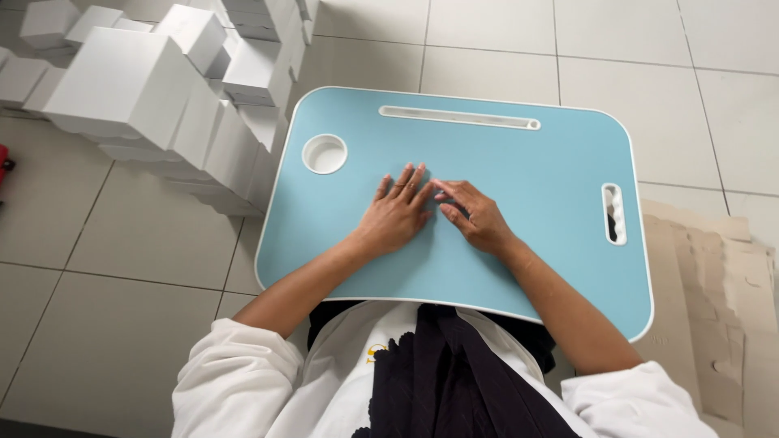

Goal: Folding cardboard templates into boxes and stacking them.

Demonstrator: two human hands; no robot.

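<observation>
A light blue lap tray with a white rim lies across my lap. My left hand rests flat on its middle, palm down, fingers straight and held close together. Beside it my right hand also lies on the tray, fingers slightly curled, fingertips nearly touching the left hand. Neither hand holds anything. The tray has a round cup recess at its far left, a long narrow slot along its far edge and a handle cut-out at its right.
A heap of several white cardboard boxes stands on the tiled floor to the left of the tray. Flat brown cardboard sheets lie on the floor at the right. A small red object shows at the left edge.
</observation>
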